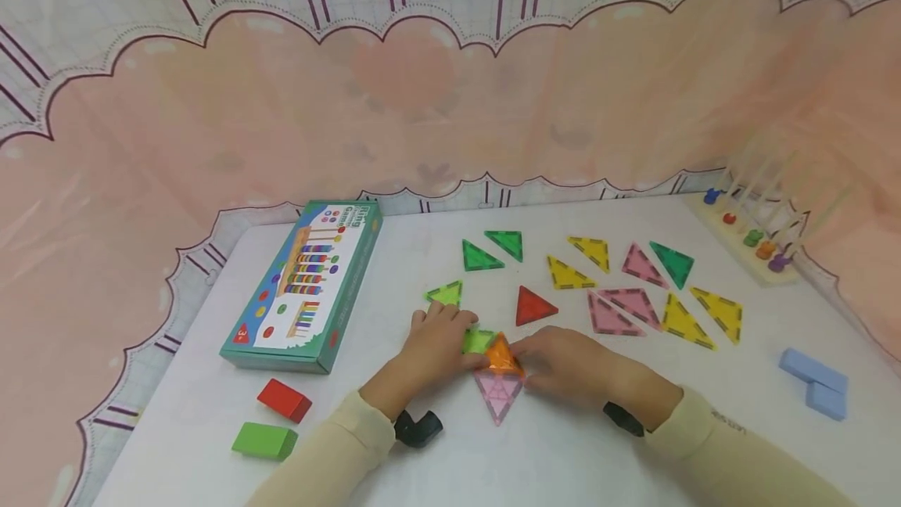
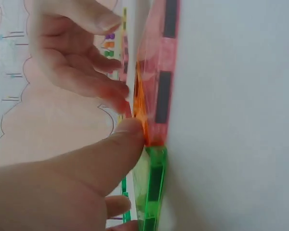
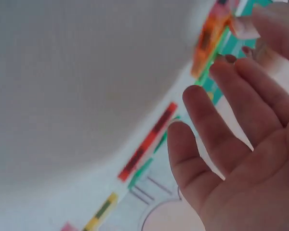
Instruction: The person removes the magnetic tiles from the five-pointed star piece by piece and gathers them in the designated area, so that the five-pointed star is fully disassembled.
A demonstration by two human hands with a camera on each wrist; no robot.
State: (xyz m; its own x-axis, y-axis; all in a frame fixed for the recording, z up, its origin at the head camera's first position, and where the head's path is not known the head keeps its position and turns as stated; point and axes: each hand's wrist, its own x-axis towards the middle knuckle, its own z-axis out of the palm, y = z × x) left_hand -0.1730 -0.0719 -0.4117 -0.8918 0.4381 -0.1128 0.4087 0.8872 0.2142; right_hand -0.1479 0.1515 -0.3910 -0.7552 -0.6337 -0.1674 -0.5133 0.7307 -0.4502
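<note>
A translucent orange triangle tile (image 1: 503, 357) lies above a pink triangle tile (image 1: 498, 397), with a light green triangle tile (image 1: 479, 340) at its left. My left hand (image 1: 438, 341) spreads over the light green tile. In the left wrist view, the left thumb (image 2: 127, 132) presses where the orange and green tiles meet. From the right, my right hand (image 1: 566, 362) reaches the orange tile's edge, its fingers extended. The right wrist view has its loosely straight fingers (image 3: 202, 113) beside the orange tile (image 3: 209, 41). Another light green triangle (image 1: 446, 293) lies just beyond the left fingertips.
Beyond the hands lie a red triangle (image 1: 535, 307) and several green, yellow and pink triangles. A game box (image 1: 306, 288), a red block (image 1: 285, 400) and a green block (image 1: 264, 441) are at left. Blue blocks (image 1: 815, 380) and a peg board (image 1: 746, 245) stand at right.
</note>
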